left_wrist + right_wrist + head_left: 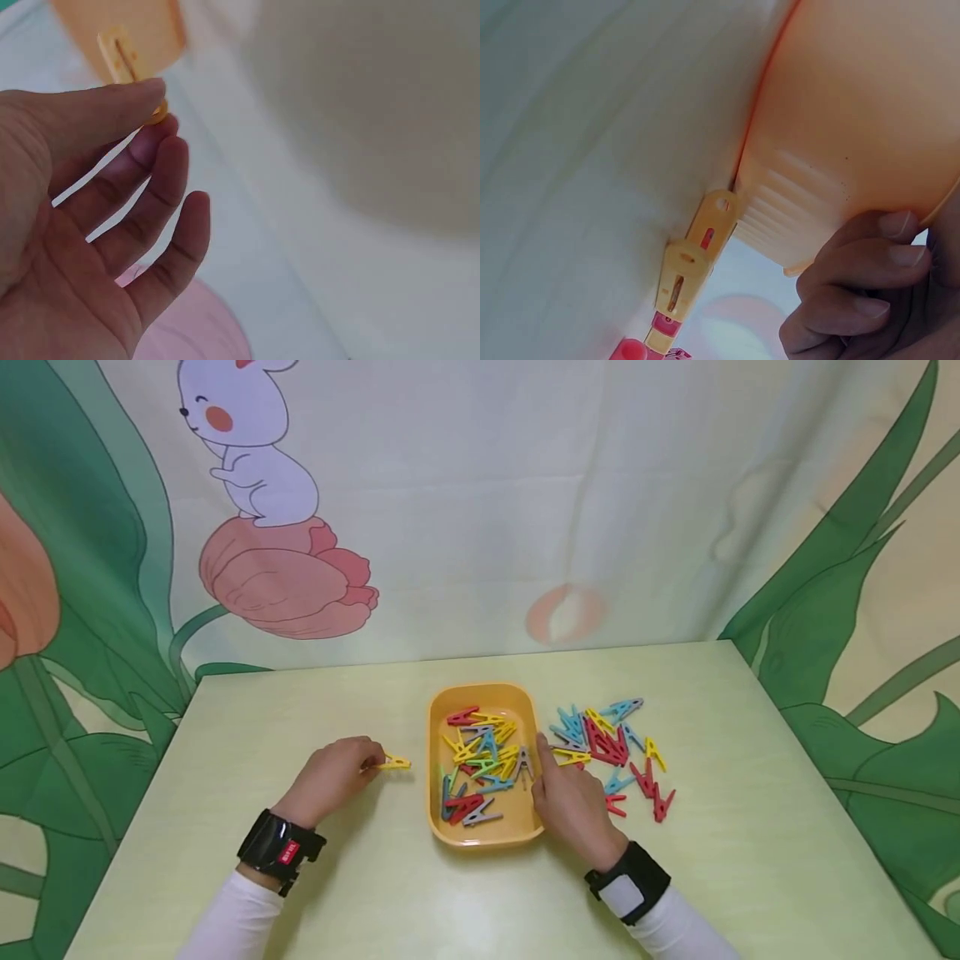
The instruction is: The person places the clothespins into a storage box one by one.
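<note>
Between thumb and forefinger, my left hand (339, 781) pinches a yellow clothespin (394, 762), just left of the plastic tray. Up close in the left wrist view, that clothespin (120, 54) sticks out past the thumb tip while the other fingers are spread. My right hand (576, 807) grips the right rim of the yellow-orange tray (483, 842). In the right wrist view, its curled fingers (847, 311) lie against the tray's outer wall (840, 150). Inside the tray is a jumble of red, yellow, blue, green and grey clothespins (480, 760).
A loose pile of clothespins (606, 745) lies on the table right of the tray, close beside my right hand. Two red ones (662, 802) are at the pile's near side. The pale table (360, 893) ends at a printed curtain (465, 527) behind.
</note>
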A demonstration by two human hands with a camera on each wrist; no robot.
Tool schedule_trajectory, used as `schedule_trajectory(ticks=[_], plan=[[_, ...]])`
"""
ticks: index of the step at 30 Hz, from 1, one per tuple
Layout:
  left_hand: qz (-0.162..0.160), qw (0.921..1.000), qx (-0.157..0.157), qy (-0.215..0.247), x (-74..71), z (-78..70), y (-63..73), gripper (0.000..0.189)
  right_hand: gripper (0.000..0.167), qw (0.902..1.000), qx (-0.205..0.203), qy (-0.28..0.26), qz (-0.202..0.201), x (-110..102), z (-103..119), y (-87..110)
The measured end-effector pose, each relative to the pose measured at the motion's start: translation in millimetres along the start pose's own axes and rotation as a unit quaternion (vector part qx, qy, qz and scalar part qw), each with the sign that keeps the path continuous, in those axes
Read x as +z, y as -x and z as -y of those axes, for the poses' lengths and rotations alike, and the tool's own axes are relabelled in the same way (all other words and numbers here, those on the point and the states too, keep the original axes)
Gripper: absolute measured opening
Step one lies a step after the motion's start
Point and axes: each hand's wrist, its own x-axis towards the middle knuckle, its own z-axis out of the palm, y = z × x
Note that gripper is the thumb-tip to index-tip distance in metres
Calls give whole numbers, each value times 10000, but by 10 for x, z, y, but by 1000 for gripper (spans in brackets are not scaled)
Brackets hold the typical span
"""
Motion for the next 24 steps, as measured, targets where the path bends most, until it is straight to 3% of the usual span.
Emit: schedule_trajectory(ticks=[5, 9, 14, 20, 24], plan=[[-232, 9994, -167, 212, -216, -92, -108, 14, 63, 10000, 43, -32, 28, -12, 0, -2], [-421, 9989, 85, 163, -305, -303, -233, 12, 63, 10000, 34, -71, 42, 1, 4, -2], [-574, 9969, 479, 240, -306, -617, -383, 12, 63, 10000, -6, -74, 2, 4, 1, 0], [-202, 9980, 566, 169, -257, -846, -490, 50, 63, 10000, -2, -56, -11, 5, 1, 2], [-249, 9982, 526, 111, -304, -878, -499, 67, 63, 10000, -18, -29, -31, 4, 0, -2]])
